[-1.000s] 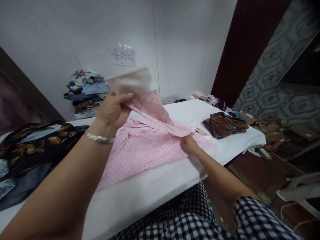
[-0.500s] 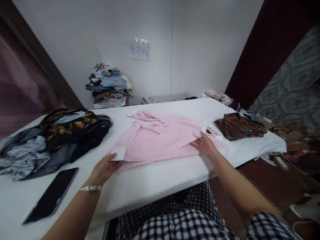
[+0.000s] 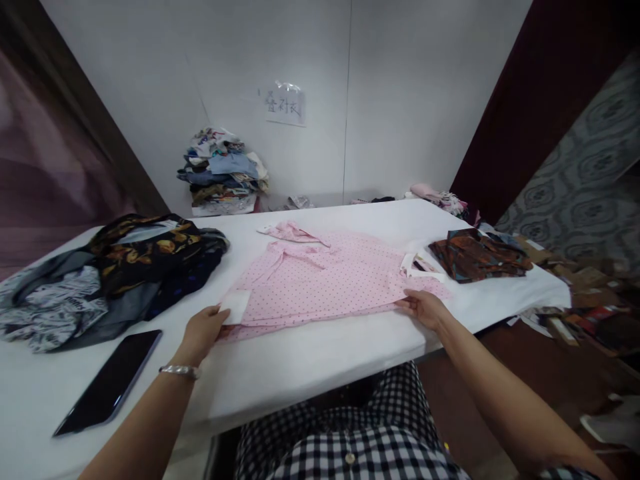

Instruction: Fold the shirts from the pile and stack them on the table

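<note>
A pink dotted shirt (image 3: 320, 280) lies spread on the white-covered table (image 3: 310, 373), its white collar (image 3: 407, 265) toward the right. One sleeve is bent at the far side, its cuff end near the back of the table. At the near left corner my left hand (image 3: 206, 330) pinches the shirt's white cuff (image 3: 237, 307) between thumb and fingers. My right hand (image 3: 423, 308) is closed on the shirt's near edge, just below the collar; its fingertips are partly under the cloth.
On the left sits a heap of dark patterned clothes (image 3: 150, 260), with a black phone (image 3: 110, 380) in front. A folded brown patterned garment (image 3: 477, 255) lies at the right. Behind the table rises a clothes stack (image 3: 225, 170), below a paper sign (image 3: 285, 105) on the wall.
My right hand has moved from the collar down toward me, laying the shirt's near edge down. The collar now shows. My left hand shifted slightly left with the cuff.
</note>
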Tool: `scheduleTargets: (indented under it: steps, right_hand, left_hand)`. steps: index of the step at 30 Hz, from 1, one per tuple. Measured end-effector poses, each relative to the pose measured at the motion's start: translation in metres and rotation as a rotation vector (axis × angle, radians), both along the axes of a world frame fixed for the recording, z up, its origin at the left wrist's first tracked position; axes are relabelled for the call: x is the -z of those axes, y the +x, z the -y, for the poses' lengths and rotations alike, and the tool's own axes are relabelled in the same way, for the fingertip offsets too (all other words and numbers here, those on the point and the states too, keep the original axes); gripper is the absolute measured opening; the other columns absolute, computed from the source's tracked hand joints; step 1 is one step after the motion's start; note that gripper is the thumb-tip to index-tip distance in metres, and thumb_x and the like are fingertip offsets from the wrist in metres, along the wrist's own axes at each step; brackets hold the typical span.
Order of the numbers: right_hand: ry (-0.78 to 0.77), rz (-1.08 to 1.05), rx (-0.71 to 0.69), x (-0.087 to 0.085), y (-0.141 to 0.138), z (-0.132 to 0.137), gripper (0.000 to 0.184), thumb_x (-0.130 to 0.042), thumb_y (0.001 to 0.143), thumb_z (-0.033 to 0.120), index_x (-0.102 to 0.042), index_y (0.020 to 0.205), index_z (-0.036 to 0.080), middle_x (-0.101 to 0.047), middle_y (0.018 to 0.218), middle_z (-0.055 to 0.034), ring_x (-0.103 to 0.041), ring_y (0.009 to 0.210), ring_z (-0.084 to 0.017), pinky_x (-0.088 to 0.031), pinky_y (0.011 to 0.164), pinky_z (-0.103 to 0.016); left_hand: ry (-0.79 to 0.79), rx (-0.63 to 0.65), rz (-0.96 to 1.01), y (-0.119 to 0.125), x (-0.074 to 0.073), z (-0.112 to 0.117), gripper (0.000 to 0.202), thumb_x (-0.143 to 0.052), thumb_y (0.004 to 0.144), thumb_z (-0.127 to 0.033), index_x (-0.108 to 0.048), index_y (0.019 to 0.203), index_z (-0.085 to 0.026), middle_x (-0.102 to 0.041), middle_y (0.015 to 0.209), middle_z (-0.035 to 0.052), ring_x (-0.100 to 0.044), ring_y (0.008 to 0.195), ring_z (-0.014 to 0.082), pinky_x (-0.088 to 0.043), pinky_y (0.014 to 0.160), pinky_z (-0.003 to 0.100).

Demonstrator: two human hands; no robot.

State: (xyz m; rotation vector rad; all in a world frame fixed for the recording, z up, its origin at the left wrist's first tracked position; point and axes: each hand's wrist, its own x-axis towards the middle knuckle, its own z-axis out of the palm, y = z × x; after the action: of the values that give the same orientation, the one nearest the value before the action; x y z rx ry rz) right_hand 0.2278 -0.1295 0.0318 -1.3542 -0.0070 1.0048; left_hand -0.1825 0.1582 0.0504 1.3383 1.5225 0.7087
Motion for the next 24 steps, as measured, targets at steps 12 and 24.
scheduleTargets:
  steps: [12, 24]
  right_hand:
    - [-0.181, 0.148, -0.155, -0.006, 0.013, 0.013, 0.014, -0.059, 0.09, 0.022, -0.062, 0.079, 0.013, -0.07, 0.069, -0.0083, -0.06, 0.046, -0.011, -0.044, 0.036, -0.017]
    - [-0.107, 1.48, -0.447, -0.009, -0.027, -0.017, 0.058, -0.051, 0.089, 0.053, -0.049, 0.138, 0.021, -0.042, 0.15, -0.0117, -0.035, 0.14, -0.028, -0.028, 0.114, -0.05]
  left_hand:
    - [0.346, 0.183, -0.574, -0.014, 0.002, -0.01, 0.026, -0.059, 0.071, -0.039, -0.059, 0.088, -0.02, -0.068, 0.086, 0.011, -0.065, 0.092, 0.0361, -0.05, 0.078, 0.047]
    - [0.842, 0.667, -0.524, 0.04, 0.031, 0.005, 0.051, -0.046, 0.08, -0.052, -0.06, 0.116, -0.018, -0.054, 0.137, 0.0186, -0.041, 0.134, 0.0354, -0.028, 0.112, 0.053]
